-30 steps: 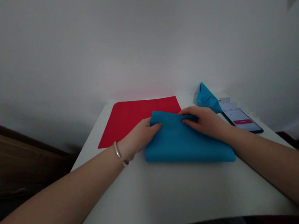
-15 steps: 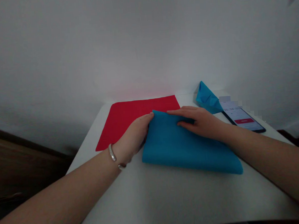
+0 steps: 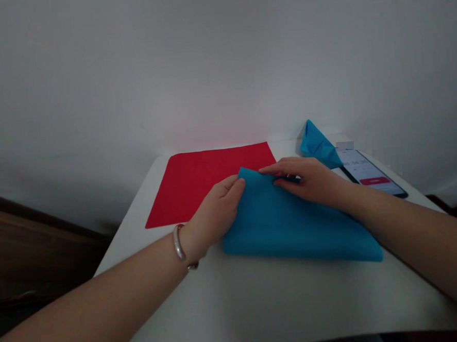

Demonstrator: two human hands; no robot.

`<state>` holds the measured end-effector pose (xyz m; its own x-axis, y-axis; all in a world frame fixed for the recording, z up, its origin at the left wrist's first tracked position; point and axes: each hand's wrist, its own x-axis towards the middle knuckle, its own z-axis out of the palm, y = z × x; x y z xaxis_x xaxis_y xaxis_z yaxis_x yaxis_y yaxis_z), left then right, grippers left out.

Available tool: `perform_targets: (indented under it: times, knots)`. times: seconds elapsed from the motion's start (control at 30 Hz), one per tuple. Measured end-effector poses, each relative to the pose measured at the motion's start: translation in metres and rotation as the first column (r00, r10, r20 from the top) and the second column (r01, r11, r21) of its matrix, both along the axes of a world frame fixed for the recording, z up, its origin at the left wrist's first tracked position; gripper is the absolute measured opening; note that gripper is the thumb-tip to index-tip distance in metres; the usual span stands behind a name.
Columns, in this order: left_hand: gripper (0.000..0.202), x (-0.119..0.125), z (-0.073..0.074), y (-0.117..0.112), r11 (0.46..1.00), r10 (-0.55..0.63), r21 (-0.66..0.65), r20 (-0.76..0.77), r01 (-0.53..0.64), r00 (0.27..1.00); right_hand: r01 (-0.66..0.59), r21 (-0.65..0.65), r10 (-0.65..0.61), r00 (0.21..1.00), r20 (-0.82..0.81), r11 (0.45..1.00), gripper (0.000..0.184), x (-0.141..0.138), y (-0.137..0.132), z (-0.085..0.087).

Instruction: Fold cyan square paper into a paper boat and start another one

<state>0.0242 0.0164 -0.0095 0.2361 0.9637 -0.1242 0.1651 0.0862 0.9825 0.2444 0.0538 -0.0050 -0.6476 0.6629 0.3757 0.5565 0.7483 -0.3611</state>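
Note:
A sheet of blue paper (image 3: pixel 294 229), bent over into a rounded fold along its near side, lies at a slight tilt above the white table. My left hand (image 3: pixel 219 207) is closed on its far left corner, the thumb on top and the fingertips behind the edge. Along the far edge is my right hand (image 3: pixel 306 179), its forefinger reaching left and its thumb on the upper layer, gripping the paper there. Part of the sheet's right side is hidden under my right hand and forearm.
A red sheet of paper (image 3: pixel 198 180) lies flat behind my left hand. At the back right stands a folded blue paper piece (image 3: pixel 318 147), touching a phone (image 3: pixel 376 175) with a lit screen. The white table (image 3: pixel 175 308) meets a pale wall (image 3: pixel 214 63).
My left hand has shifted slightly right and its thumb now lies over the corner. The blue paper's near fold has moved a little right and looks flatter.

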Motion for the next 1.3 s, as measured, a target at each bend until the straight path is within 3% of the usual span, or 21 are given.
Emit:
perform_targets:
  times: [0.23, 0.43, 0.6, 0.83, 1.0, 1.13, 1.23, 1.3]
  knots:
    - [0.028, 0.000, -0.004, 0.002, 0.999, -0.025, 0.041, -0.003, 0.025, 1.000, 0.024, -0.054, -0.025, 1.000, -0.003, 0.998, 0.040, -0.001, -0.002, 0.003]
    - [0.048, 0.001, -0.001, -0.001, 0.998, 0.044, 0.039, 0.036, -0.046, 0.998, 0.040, -0.029, -0.040, 0.999, -0.001, 0.999, 0.039, 0.000, -0.001, 0.001]
    - [0.058, -0.002, 0.003, -0.003, 0.987, 0.087, 0.140, -0.028, -0.083, 0.996, 0.118, -0.071, -0.115, 0.993, 0.041, 0.990, 0.042, 0.001, -0.002, 0.002]
    - [0.042, -0.013, -0.001, -0.001, 0.952, 0.188, 0.260, -0.089, -0.159, 0.978, 0.344, -0.104, -0.329, 0.935, 0.134, 0.933, 0.040, 0.019, -0.010, 0.005]
    - [0.038, -0.015, -0.004, 0.003, 0.939, 0.226, 0.287, -0.106, -0.188, 0.968, 0.399, -0.177, -0.392, 0.917, 0.076, 0.900, 0.038, 0.036, -0.015, 0.001]
    - [0.031, -0.017, -0.001, 0.007, 0.911, 0.204, 0.403, -0.264, -0.085, 0.943, 0.392, -0.301, -0.411, 0.912, 0.002, 0.869, 0.041, 0.037, -0.012, -0.007]
    - [0.019, -0.018, 0.003, 0.009, 0.853, 0.219, 0.516, -0.489, 0.078, 0.845, 0.355, -0.304, -0.379, 0.925, -0.020, 0.884, 0.038, 0.035, -0.013, -0.010]
    - [0.024, -0.019, 0.005, 0.009, 0.774, 0.239, 0.586, -0.620, 0.238, 0.747, 0.356, -0.272, -0.378, 0.925, -0.030, 0.894, 0.035, 0.033, -0.015, -0.011]
